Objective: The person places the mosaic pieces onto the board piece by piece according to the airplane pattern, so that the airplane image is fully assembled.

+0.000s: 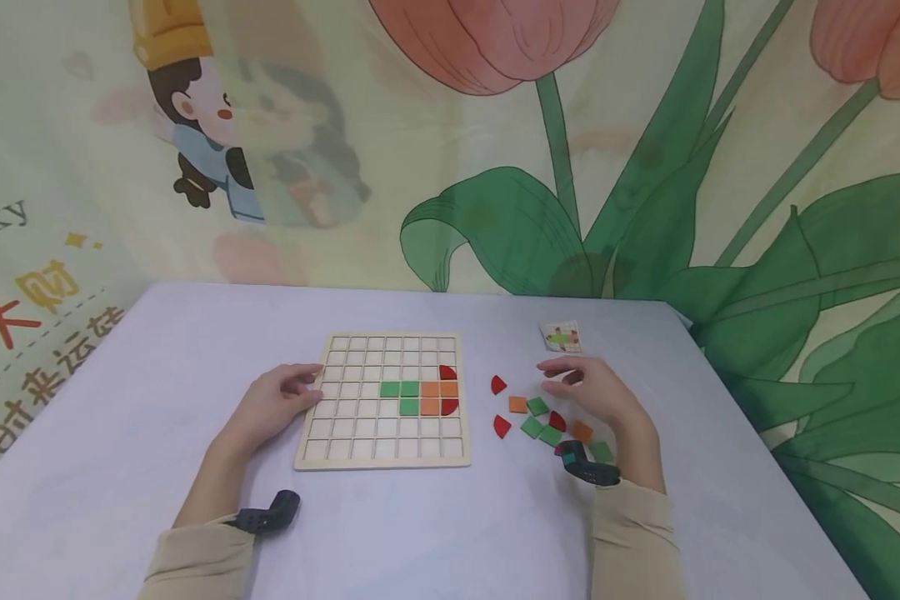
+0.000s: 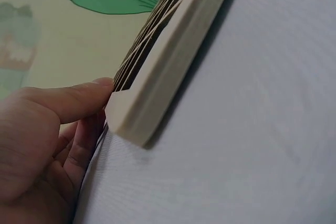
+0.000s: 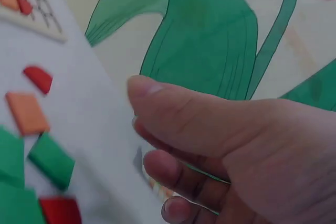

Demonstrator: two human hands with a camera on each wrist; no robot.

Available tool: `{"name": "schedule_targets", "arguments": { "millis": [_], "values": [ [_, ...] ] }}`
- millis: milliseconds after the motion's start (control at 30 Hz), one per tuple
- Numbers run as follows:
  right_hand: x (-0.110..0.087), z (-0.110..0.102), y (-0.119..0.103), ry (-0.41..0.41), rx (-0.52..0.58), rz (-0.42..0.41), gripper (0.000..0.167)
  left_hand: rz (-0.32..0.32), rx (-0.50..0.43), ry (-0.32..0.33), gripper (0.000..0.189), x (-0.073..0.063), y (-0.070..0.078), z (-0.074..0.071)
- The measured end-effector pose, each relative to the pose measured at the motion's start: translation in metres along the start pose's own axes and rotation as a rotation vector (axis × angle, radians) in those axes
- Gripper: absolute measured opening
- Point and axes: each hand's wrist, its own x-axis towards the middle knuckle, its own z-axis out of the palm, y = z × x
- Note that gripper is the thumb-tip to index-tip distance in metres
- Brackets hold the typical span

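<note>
A pale wooden grid board [image 1: 382, 465] lies on the table. On its right half are three green squares [image 1: 409, 389], three orange squares [image 1: 429, 407] and two red quarter-circles [image 1: 450, 407]. My left hand [image 1: 276, 402] holds the board's left edge; in the left wrist view the thumb [image 2: 84, 98] touches the wooden rim [image 2: 157, 93]. Above the table, right of the board, hovers my right hand [image 1: 596, 390], its fingers loosely bent with nothing between them. Near it lie loose green squares [image 1: 531, 427], orange squares [image 1: 518, 405] and red quarter-circles [image 1: 502, 426], some partly hidden by the wrist device.
A small picture card [image 1: 561, 337] lies behind the right hand. The white-covered table [image 1: 390, 533] ends at a wall hanging [image 1: 330, 242] printed with tulips. Each wrist wears a black device [image 1: 270, 514].
</note>
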Motion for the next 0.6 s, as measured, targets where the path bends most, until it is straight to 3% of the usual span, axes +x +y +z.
{"name": "schedule_targets", "arguments": {
  "millis": [200,367,600],
  "values": [
    [-0.006,0.01,0.014,0.008,0.047,0.047,0.039,0.017,0.016,0.026,0.051,-0.001,-0.003,-0.007],
    [-0.008,0.012,0.022,-0.038,0.026,0.088,0.037,0.01,0.006,0.006,0.053,0.0,-0.008,0.0],
    [-0.009,0.009,0.03,-0.083,0.013,0.047,0.04,0.003,0.008,0.016,0.053,0.002,-0.005,0.006]
  ]
}}
